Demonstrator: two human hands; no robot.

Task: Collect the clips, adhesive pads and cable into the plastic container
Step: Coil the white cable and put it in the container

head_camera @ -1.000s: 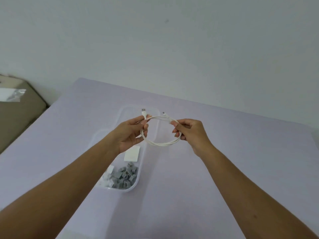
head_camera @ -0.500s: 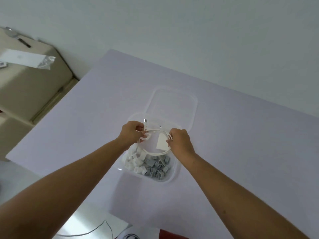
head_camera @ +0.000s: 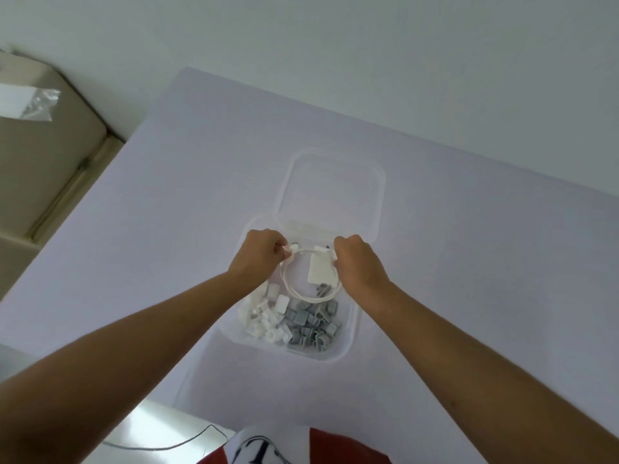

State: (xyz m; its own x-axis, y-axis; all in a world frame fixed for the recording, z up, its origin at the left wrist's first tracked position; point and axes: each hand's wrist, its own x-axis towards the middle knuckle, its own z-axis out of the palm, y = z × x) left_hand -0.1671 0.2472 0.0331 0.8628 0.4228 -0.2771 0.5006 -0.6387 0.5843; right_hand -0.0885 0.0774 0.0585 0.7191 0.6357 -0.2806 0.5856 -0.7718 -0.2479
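Note:
A clear plastic container [head_camera: 348, 343] sits on the pale lilac table [head_camera: 469, 262], its hinged lid [head_camera: 331, 189] lying open behind it. Inside lie white clips [head_camera: 264, 316] on the left, grey clips [head_camera: 311, 326] on the right and a white adhesive pad [head_camera: 320, 271] further back. A coiled white cable [head_camera: 294, 286] hangs as a loop just over the container's inside. My left hand [head_camera: 259, 254] pinches its left side by the plug. My right hand [head_camera: 356, 264] grips its right side.
A beige cushioned seat [head_camera: 40, 155] with a clear plastic bag [head_camera: 28, 102] on it stands off the table's left edge. A thin dark wire [head_camera: 167, 445] lies on the floor near the table's front edge. My red and white shirt [head_camera: 284, 447] shows at the bottom.
Both hands have lowered the coiled cable from above the table into the container's opening. The view has tilted down, so the container now sits under my hands.

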